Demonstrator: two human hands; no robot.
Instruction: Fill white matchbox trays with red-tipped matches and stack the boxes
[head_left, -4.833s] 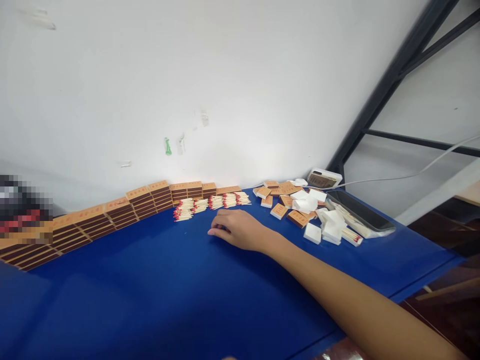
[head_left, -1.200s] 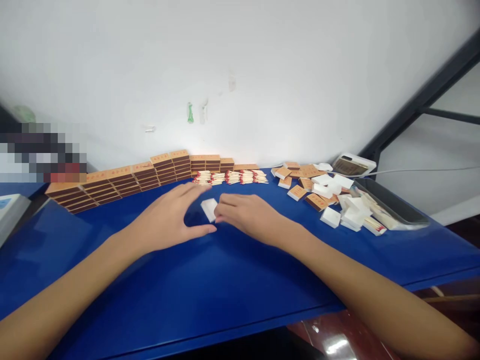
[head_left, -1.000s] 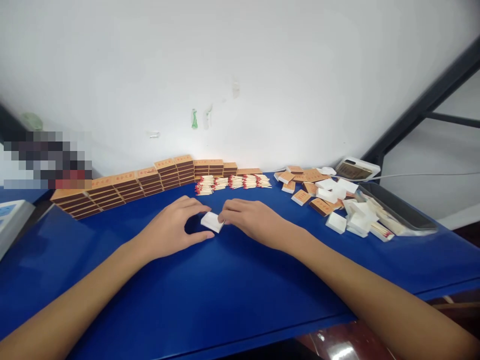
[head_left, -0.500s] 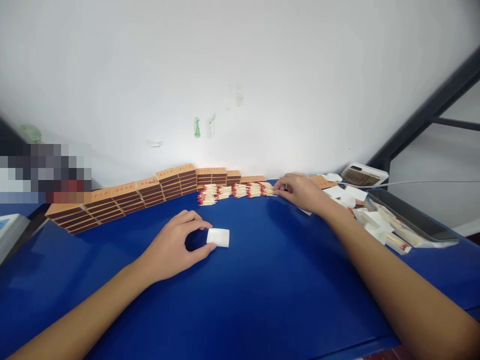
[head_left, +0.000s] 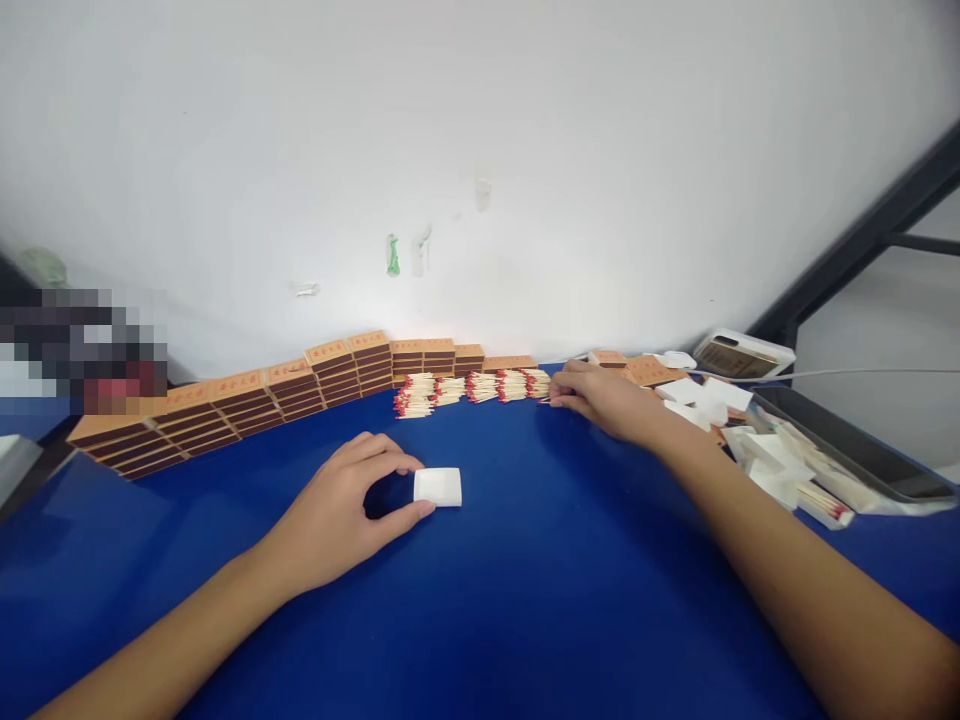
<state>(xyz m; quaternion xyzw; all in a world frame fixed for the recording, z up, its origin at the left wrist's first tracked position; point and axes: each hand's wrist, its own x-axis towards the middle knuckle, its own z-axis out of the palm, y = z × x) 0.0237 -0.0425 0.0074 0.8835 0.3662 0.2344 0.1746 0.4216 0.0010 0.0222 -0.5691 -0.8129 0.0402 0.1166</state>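
My left hand [head_left: 352, 505] rests on the blue table with its thumb and fingers closed on the near and far sides of a small white matchbox tray [head_left: 441, 487]. The inside of the tray looks bare. Farther back, my right hand [head_left: 589, 395] has its fingertips pinched at the right end of a row of red-tipped matches [head_left: 482, 387]. A match tip shows beside the thumb, and the fingers hide the rest. The matches lie in several loose bunches in front of the wall.
Stacked matchboxes [head_left: 240, 405] line the wall on the left, with lower stacks [head_left: 424, 358] behind the matches. At the right lie white paper pieces [head_left: 705, 400], a tray of matches [head_left: 825, 503], a dark tray [head_left: 862, 440], a phone [head_left: 742, 355] and a white cable [head_left: 862, 372].
My right hand's fingers have shifted slightly and drawn closer together at the matches. My left hand keeps hold of the tray. The whole view has tilted a little.
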